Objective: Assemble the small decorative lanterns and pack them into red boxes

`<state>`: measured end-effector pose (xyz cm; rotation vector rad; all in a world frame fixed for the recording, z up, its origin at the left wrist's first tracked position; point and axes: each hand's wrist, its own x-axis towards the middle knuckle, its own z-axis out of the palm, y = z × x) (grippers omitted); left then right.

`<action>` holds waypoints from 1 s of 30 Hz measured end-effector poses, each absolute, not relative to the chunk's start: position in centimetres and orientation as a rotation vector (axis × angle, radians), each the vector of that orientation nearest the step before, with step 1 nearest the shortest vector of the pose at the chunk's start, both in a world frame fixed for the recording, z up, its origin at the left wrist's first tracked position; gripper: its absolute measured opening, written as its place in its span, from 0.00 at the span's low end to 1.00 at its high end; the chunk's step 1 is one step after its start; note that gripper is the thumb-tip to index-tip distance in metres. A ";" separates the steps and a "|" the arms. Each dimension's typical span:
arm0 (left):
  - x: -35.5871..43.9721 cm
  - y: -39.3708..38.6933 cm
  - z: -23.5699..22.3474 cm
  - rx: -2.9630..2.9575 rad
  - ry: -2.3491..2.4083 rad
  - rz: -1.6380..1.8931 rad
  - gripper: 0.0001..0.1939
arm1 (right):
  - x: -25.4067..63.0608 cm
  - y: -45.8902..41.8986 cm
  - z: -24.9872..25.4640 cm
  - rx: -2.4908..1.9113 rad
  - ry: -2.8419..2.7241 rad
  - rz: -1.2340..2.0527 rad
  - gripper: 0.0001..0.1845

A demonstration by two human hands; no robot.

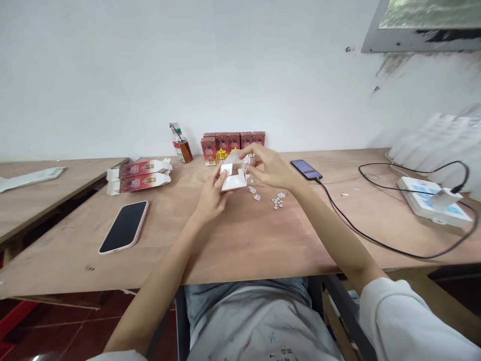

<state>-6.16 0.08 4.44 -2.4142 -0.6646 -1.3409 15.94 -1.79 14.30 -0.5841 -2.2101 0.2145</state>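
Near edge: one printed pale shirt (259, 326), worn; one dark chair arm (347, 316) at the right.

Surface (240, 240), wooden, one, carrying the following.

Left, near: one phone in a pink case (124, 228), lying flat, screen dark.

Right: one white power strip (432, 200) with one white plug (445, 199) seated in it; one black cable (361, 233), looping across.

Centre: white discs (277, 203), about eight, loosely clustered; small white cut-outs (256, 197), at least three, scattered beside them, others perhaps hidden.

Above these: one open white-lined carton (235, 184), held clear of the discs, its opening toward the viewer. Left hand (211, 198): grip closed on the carton, thumb on its left wall, fingers below. Right hand (268, 165): fingers bent at the carton's upper right edge; whether the grip pinches a flap, cannot tell.

Left, mid: two flattened red cartons (141, 176), side by side.

Right, mid: one dark phone (307, 169), screen lit, joined to the cable.

Far: two gold pots (221, 156), one partly hidden behind the hands; upright red boxes (208, 150), six made out, grouped near the wall; one bottle (183, 150), amber contents, to their left.

Behind: one white wall (188, 65); one window (432, 14), upper right, cut by the frame.
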 end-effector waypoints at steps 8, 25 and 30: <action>-5.8 -0.5 4.4 -2.514 -0.630 -1.316 0.34 | 15.3 -1.8 14.0 -0.734 -2.151 0.053 0.27; -2.7 -4.2 5.1 -2.123 -0.485 -1.516 0.35 | 14.5 -4.6 9.7 -0.785 -1.548 0.887 0.13; -2.1 -4.1 4.8 -2.085 -0.608 -1.310 0.27 | 14.3 -5.0 5.9 -0.774 -1.312 0.968 0.17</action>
